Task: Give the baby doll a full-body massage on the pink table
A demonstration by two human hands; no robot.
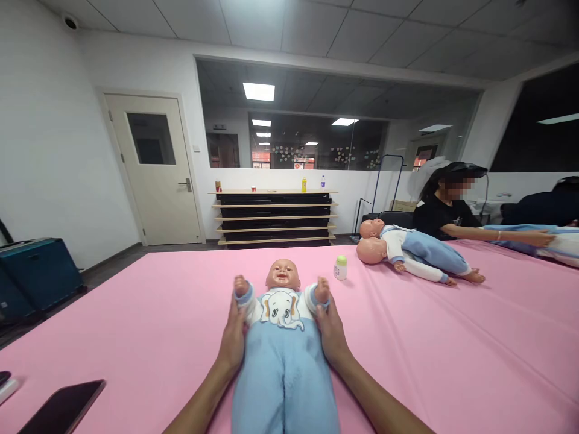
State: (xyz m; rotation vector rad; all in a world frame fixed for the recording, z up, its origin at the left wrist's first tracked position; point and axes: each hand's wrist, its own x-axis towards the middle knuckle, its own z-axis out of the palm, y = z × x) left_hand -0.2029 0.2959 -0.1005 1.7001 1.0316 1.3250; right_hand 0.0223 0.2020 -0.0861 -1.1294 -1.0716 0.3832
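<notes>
A baby doll (284, 355) lies on its back on the pink sheet (181, 313), head away from me. It wears a blue and white outfit with an elephant on the chest, and both its arms are raised. My left hand (232, 340) grips the doll's arm on the left side. On the other side my right hand (333, 333) holds the other arm, thumb near the cuff. Most of my fingers are hidden behind the doll's arms and sides. A small white bottle with a green cap (341, 268) stands beyond my right hand.
Two more dolls (420, 247) lie at the right, near a person (446, 208) in black who reaches across the sheet. At the front left lies a phone (63, 407). A blue suitcase (40, 280) stands on the floor, and a low shelf (275, 217) is against the wall.
</notes>
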